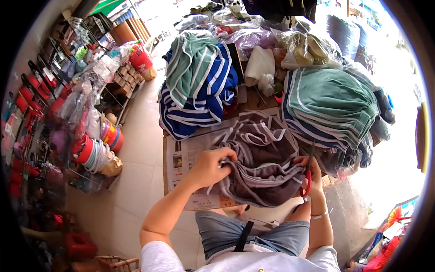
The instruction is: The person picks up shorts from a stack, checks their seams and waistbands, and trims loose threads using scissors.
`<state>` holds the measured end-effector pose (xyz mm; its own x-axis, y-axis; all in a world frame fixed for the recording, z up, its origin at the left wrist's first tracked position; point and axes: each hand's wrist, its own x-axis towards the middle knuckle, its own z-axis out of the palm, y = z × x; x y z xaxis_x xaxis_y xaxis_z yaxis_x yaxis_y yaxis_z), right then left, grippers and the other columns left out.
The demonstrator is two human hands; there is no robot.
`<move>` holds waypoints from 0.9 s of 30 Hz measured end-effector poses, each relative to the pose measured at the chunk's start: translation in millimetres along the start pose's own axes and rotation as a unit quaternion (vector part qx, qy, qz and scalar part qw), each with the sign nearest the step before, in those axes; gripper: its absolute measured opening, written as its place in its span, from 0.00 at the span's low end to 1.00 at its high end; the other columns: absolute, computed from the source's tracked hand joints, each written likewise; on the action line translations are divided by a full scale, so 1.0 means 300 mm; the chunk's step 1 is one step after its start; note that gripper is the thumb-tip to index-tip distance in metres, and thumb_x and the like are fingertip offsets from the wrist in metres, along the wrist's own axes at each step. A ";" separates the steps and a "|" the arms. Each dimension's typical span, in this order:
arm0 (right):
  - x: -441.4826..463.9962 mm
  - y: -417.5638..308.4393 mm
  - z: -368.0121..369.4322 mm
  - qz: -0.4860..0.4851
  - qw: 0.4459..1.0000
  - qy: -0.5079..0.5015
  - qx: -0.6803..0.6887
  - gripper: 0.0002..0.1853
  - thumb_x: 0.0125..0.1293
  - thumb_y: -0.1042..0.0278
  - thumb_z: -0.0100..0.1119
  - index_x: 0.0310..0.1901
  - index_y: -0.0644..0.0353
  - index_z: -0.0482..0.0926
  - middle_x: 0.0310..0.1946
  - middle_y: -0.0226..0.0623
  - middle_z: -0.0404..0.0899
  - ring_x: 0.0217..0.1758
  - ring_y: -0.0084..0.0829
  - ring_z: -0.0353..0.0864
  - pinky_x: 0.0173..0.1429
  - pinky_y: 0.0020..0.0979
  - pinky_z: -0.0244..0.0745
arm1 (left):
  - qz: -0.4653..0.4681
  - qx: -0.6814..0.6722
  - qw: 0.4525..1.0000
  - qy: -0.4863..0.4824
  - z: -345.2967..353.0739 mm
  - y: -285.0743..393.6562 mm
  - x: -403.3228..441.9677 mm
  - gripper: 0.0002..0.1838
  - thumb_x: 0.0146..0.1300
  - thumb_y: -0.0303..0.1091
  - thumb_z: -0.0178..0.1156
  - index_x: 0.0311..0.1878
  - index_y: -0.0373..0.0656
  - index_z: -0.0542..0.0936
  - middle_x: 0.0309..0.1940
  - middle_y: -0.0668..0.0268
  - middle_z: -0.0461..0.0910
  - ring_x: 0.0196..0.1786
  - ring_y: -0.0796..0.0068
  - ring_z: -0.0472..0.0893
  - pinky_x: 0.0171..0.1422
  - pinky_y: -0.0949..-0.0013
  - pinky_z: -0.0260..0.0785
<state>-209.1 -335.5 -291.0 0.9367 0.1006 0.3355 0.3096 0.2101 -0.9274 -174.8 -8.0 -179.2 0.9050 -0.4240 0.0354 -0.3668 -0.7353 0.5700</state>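
Note:
A bunched heap of brown cloth with pale stripes (267, 177) lies in front of me over the newspaper (179, 158). My left hand (210, 167) is closed on a fold at its left side, with the fingertips partly hidden in the cloth. At the right side of the heap, my right hand (312, 172) holds scissors (308, 183) with red handles, their dark blades pointing away from me. The fingers of that hand also touch the edge of the brown cloth.
Behind the heap stand a pile of green and blue striped cloth (195, 68) on the left and another green striped pile (333, 99) on the right. Plastic-wrapped bundles (312, 47) lie farther back. Crowded shelves of goods (86, 99) line the left wall.

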 end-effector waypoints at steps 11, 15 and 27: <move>-0.058 0.019 0.008 0.040 0.997 0.048 0.052 0.30 0.46 0.69 0.79 0.47 0.59 0.68 0.44 0.39 0.77 0.40 0.23 0.74 0.46 0.25 0.73 | 0.112 -0.498 0.798 0.320 -0.643 -0.061 0.090 0.18 0.67 0.42 0.54 0.54 0.41 0.73 0.51 0.62 0.75 0.51 0.68 0.77 0.57 0.62 0.71; -0.061 0.022 0.011 0.034 0.996 0.069 0.051 0.27 0.49 0.71 0.75 0.47 0.60 0.68 0.41 0.37 0.78 0.39 0.22 0.75 0.45 0.25 0.73 | 0.181 -0.406 0.788 0.427 -1.024 0.110 0.318 0.21 0.69 0.44 0.49 0.58 0.41 0.72 0.56 0.57 0.74 0.54 0.62 0.78 0.59 0.54 0.74; -0.067 0.011 0.015 0.041 0.995 0.080 0.051 0.25 0.51 0.71 0.74 0.47 0.60 0.69 0.40 0.36 0.79 0.36 0.21 0.76 0.39 0.23 0.73 | -0.004 -0.248 0.827 0.505 -0.788 -0.344 0.680 0.28 0.59 0.35 0.63 0.61 0.32 0.70 0.55 0.56 0.75 0.53 0.67 0.76 0.57 0.65 0.70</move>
<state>-227.7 -332.4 -300.2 0.9749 -0.0331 0.2203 0.2197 0.3067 -0.9261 98.5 106.5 -36.9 0.7169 0.4224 0.5546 -0.4525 -0.3232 0.8311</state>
